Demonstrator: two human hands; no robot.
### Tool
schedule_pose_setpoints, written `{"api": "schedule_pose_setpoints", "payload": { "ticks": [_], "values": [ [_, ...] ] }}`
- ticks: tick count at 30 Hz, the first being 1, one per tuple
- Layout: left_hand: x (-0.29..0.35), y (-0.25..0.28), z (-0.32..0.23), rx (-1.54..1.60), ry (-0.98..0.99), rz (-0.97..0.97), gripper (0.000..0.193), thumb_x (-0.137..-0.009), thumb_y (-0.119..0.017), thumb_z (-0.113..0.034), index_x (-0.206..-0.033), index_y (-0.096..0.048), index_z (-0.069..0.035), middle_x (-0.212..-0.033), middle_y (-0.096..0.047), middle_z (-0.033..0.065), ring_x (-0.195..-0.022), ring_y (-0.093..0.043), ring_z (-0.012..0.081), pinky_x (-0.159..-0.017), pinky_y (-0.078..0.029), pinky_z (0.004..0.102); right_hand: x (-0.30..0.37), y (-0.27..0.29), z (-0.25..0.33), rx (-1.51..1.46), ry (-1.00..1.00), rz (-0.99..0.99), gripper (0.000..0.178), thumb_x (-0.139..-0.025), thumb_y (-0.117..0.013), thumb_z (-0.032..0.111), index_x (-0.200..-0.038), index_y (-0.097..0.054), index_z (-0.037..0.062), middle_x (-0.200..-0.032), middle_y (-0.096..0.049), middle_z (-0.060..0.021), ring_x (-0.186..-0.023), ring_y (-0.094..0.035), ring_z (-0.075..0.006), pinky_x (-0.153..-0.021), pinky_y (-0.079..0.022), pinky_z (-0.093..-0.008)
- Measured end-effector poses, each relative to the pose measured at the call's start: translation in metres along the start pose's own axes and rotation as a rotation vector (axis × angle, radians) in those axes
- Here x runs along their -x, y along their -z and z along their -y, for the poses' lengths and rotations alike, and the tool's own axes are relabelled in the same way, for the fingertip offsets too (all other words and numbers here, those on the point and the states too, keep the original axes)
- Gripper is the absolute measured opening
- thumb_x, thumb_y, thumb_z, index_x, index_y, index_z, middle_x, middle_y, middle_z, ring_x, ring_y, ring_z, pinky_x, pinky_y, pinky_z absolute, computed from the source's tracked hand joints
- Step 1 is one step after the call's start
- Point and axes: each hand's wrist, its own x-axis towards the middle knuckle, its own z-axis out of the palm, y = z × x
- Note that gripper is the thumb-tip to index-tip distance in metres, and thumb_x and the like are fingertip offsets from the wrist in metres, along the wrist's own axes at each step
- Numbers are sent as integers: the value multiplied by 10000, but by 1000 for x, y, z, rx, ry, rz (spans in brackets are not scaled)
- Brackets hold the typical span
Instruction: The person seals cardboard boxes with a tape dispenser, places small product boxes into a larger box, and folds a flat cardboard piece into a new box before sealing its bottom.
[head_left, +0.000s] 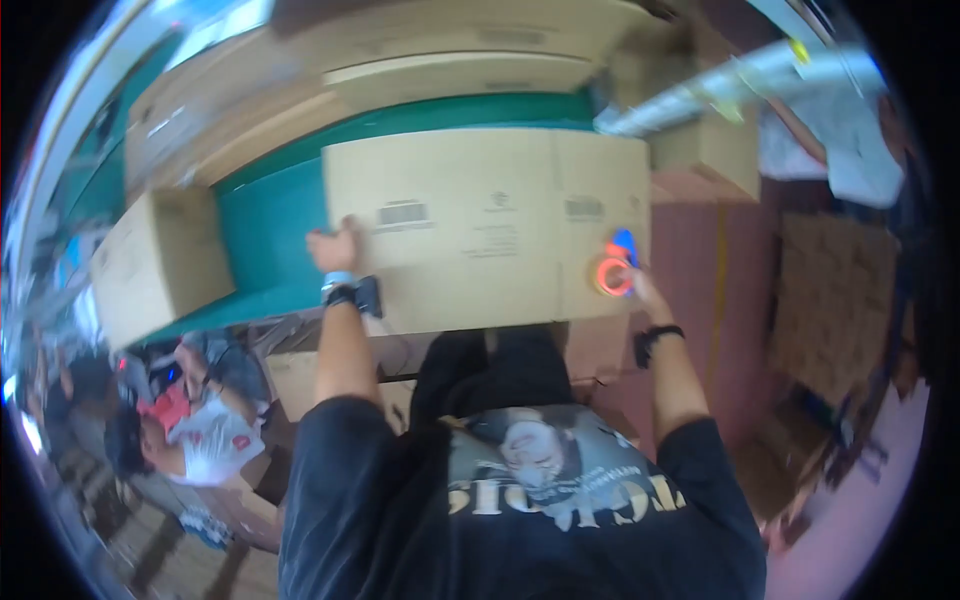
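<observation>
A large tan cardboard box (480, 225) lies in front of me on a green work surface (270, 225), its printed face up. My left hand (335, 248) is at the box's left edge, its fingers bent against that edge. Near the right end of the box, my right hand (641, 283) is closed round an orange and blue tape dispenser (613, 268). The dispenser is over the box's face; whether it touches the cardboard I cannot tell.
Another carton (160, 265) stands on the green surface at the left. Long cartons (460, 80) line the far side. A pale metal rail (730, 85) runs at the upper right. Other people work at the lower left (210, 430) and upper right, and flattened cardboard (830, 305) stands at the right.
</observation>
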Motion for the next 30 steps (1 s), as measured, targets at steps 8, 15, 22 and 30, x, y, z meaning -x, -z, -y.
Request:
{"api": "schedule_pose_setpoints", "payload": {
  "ticks": [8, 15, 22, 30],
  "values": [
    [58, 82, -24, 950, -210, 363, 232, -837, -767, -55, -1017, -647, 28, -984, -720, 102, -883, -636, 121, -791, -525, 292, 20, 2, 86, 191, 412, 99, 599, -674, -624, 172, -1239, -594, -26, -1317, -554, -131, -1186, -558, -253, -1000, -465, -357],
    [127, 198, 31, 1419, -309, 343, 206, -824, -769, -16, -976, -631, -9, -976, -700, 42, -881, -630, 98, -823, -513, 269, 178, -51, 315, 1242, 1320, -39, 640, -675, -616, 374, -1216, -545, 38, -1522, -371, -226, -1443, -262, -427, -1162, -159, -520],
    [89, 216, 60, 1505, -399, 292, 221, -782, -773, 0, -948, -629, -23, -958, -691, 34, -924, -634, 125, -850, -497, 278, 224, -84, 303, 1341, 1400, -199, 663, -625, -632, 417, -1156, -551, 28, -1456, -415, -210, -1348, -343, -427, -1113, -178, -538],
    [106, 357, -60, 370, -1008, 167, 265, -919, -618, -272, -1050, -661, -46, -969, -693, 137, -984, -649, 255, -927, -494, 353, 213, -109, 262, 1162, 1448, -234, 572, -600, -652, 311, -1082, -560, 17, -1520, -356, -216, -1426, -270, -449, -1112, -199, -548]
  ]
}}
